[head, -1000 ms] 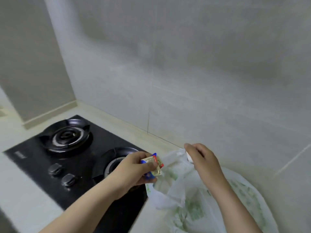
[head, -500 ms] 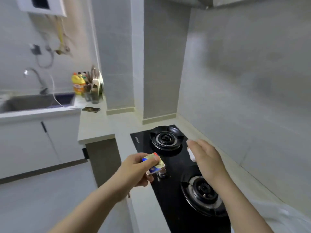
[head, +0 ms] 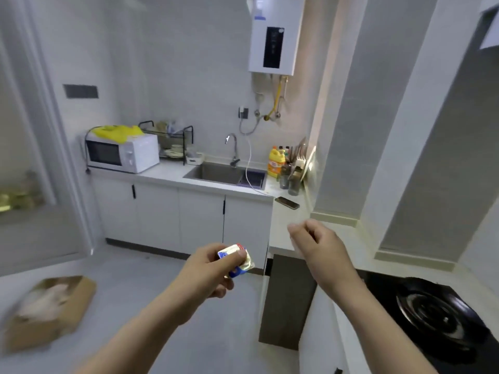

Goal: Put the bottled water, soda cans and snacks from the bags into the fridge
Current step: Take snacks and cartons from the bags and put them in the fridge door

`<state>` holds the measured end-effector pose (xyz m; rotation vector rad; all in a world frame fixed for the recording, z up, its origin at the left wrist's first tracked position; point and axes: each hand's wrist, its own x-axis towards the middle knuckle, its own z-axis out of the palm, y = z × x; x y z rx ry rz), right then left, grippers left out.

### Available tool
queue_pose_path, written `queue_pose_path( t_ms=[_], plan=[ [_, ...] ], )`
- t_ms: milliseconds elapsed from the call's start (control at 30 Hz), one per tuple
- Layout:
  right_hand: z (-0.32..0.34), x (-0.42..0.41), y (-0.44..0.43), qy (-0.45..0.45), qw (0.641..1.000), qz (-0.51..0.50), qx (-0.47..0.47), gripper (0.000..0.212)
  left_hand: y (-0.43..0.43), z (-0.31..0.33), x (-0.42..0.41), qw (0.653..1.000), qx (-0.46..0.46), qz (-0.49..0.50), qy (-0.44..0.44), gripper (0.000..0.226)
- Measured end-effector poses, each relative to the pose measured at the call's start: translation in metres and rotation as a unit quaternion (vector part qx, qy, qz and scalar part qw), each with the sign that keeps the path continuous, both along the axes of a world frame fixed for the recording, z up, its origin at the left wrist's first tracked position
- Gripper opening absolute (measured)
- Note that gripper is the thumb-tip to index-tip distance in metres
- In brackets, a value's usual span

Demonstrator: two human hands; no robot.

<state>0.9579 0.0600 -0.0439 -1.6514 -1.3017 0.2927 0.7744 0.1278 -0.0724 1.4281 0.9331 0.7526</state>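
My left hand [head: 205, 271] pinches a small snack packet [head: 237, 261], blue, red and yellow, between thumb and fingers at mid-frame over the floor. To its right and a little higher, my right hand [head: 318, 244] hangs in front of the counter corner with its fingers curled. A small white item showed in that fist in the earlier frames; here it is blurred against the hand. Neither the fridge nor the bags are in view.
A black gas hob [head: 432, 314] lies at the lower right. The white counter [head: 283, 225] carries a phone [head: 287, 203], a sink [head: 224, 172] and a microwave [head: 121, 155] topped by a yellow bag [head: 118, 130]. A cardboard box [head: 51, 306] sits on the floor at left.
The view has swung left from the white bag and hob to the open kitchen. Both hands have left the bag, the left still holding the snack packet.
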Motion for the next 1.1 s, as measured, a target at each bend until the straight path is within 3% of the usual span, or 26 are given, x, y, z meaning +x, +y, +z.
queue_pose_path(
  t_ms=[333,733,933,1100],
  plan=[
    [0.018,-0.106,0.148,-0.038,0.975,0.217,0.020,0.033,0.057,0.008,-0.119,0.974,0.019,0.225,-0.003,0.021],
    [0.032,-0.236,0.259,-0.045,0.886,0.458,0.057,0.031,0.071,0.013,-0.217,0.876,0.044,0.481,0.001,0.014],
    [0.032,-0.297,0.282,-0.043,0.862,0.501,0.067,0.026,0.076,0.019,-0.267,0.847,0.047,0.530,0.010,0.016],
    [0.041,-0.347,0.307,-0.048,0.868,0.488,0.081,0.026,0.095,0.035,-0.321,0.844,0.075,0.531,0.010,0.018]
  ],
)
